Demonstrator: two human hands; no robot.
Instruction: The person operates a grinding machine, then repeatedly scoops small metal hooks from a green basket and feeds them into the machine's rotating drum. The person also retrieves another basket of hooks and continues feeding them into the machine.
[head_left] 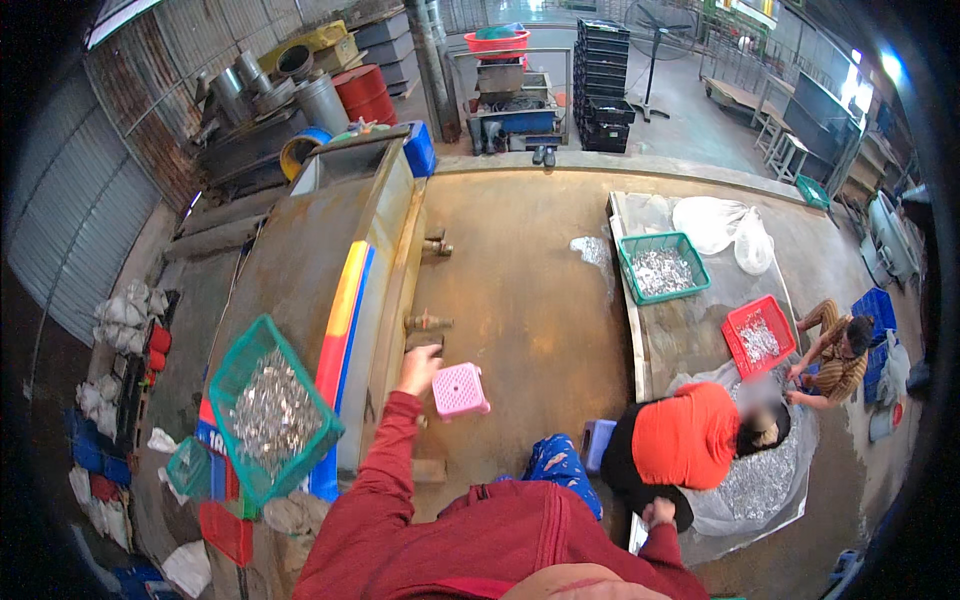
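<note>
My left hand (418, 371) reaches forward beside a small pink plastic stool (460, 390) with a perforated top. Its fingers lie close together and are partly hidden; whether they touch the stool's edge I cannot tell. A dark block-like piece (424, 341) juts out just beyond the fingertips. At the lower right, my right hand (658, 512) is curled into a loose fist, with nothing visible in it. It is close to the dark trousers of a crouching person in an orange top (685, 437).
On my left stands a long metal tank (310, 225); a green basket of small silvery pieces (215, 375) is by its near end. Rightward, a low platform (650, 350) bears a green basket (664, 297), a red basket (740, 350) and a silvery heap (755, 485). Another person (845, 365) crouches beyond.
</note>
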